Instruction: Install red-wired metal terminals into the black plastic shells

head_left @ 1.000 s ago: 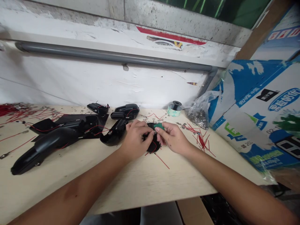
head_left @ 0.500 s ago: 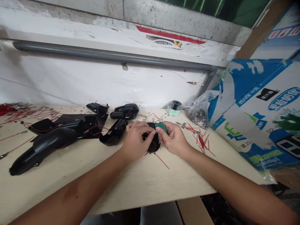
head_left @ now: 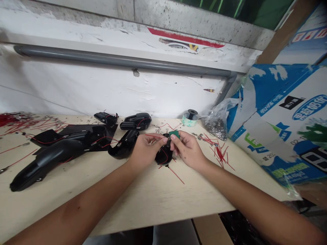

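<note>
My left hand [head_left: 144,148] is closed in a pinch on a thin red wire [head_left: 152,136], its tip meeting my right hand's fingers. My right hand [head_left: 190,149] is closed around a small green piece [head_left: 174,134], whose exact kind I cannot make out. Whatever sits between the two sets of fingertips is too small to name. Just below them a black plastic housing [head_left: 164,157] lies on the table, partly covered by the hands, with a red wire across it. Another loose red wire [head_left: 177,175] sticks out in front of it.
Several black plastic housings [head_left: 125,144] with red wires lie to the left. Red wires [head_left: 221,154] and small metal pieces are scattered to the right. A tape roll [head_left: 189,119] and a clear bag of metal parts [head_left: 217,127] stand near a blue-white carton [head_left: 283,119].
My fingers have lifted slightly off the black housing, leaving more of it visible. A red wire now shows in my left hand, and the green piece has turned and shifted a little left.
</note>
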